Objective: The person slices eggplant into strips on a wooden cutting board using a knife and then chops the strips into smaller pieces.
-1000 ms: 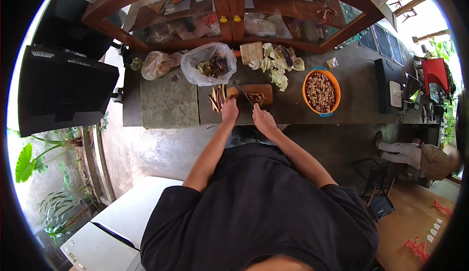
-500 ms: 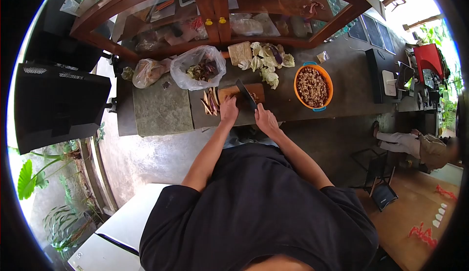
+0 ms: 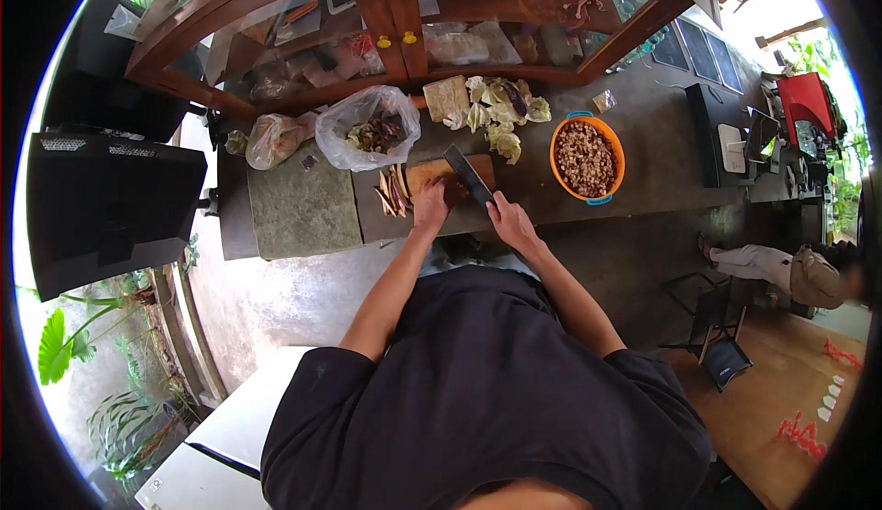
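Observation:
My right hand (image 3: 513,222) is wrapped round the handle of a cleaver-like knife (image 3: 469,177), whose broad dark blade slants across the wooden cutting board (image 3: 425,171). My left hand (image 3: 430,206) rests at the board's near edge, left of the blade. Its fingers are bent and drawn together; what lies under them is too small to make out. Long cut strips (image 3: 392,192) with pale flesh and dark purple skin, like eggplant, lie just left of the board. The blade hides part of the board's right side.
An orange basket (image 3: 620,153) of chopped pieces (image 3: 585,158) stands to the right. Behind the board are leafy trimmings (image 3: 503,117), a tan block (image 3: 446,102) and a plastic bag (image 3: 342,152) of scraps. A glass-doored cabinet (image 3: 395,14) borders the back. At far right stands a person (image 3: 763,264).
The knife and my right hand have shifted slightly right, and the blade now shows more of its flat face. My left hand stays at nearly the same spot. The view has shifted a little.

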A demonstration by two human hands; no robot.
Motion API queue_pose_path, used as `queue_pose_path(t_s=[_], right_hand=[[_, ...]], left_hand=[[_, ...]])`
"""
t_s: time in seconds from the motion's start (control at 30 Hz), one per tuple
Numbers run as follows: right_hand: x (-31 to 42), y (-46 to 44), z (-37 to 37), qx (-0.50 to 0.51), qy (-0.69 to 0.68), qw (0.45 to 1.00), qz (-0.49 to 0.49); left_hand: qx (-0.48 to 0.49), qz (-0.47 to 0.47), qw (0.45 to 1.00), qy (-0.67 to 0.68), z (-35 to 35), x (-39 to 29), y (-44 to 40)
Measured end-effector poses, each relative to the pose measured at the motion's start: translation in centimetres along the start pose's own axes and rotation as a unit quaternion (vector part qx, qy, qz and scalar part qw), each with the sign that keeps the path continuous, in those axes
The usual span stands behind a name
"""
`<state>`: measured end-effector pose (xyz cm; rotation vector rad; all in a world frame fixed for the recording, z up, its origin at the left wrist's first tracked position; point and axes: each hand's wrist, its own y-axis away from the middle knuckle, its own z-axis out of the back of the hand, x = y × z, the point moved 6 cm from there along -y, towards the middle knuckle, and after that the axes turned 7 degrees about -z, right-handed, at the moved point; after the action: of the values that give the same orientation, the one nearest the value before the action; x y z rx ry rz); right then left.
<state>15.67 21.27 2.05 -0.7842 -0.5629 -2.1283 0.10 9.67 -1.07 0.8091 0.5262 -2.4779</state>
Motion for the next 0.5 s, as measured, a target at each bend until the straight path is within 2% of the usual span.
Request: queue_pose_path(t_s=[0.13, 0.23, 0.5], right_hand=[[-0.1, 0.2, -0.4, 0.008, 0.024, 0.999, 0.033], [-0.7, -0.5, -0.6, 0.006, 0.045, 0.997, 0.058], [-0.6, -2.3, 0.5, 0.022, 0.055, 0.995, 0.076]], left_hand=[[0.052, 0.016, 0.995, -0.080, -2.4, 1.7, 0.7], [0.034, 0.002, 0.995, -0.098, -3.1, 2.1, 0.6], [0.024, 0.022, 0.997, -0.070, -1.9, 0.7, -0.5]])
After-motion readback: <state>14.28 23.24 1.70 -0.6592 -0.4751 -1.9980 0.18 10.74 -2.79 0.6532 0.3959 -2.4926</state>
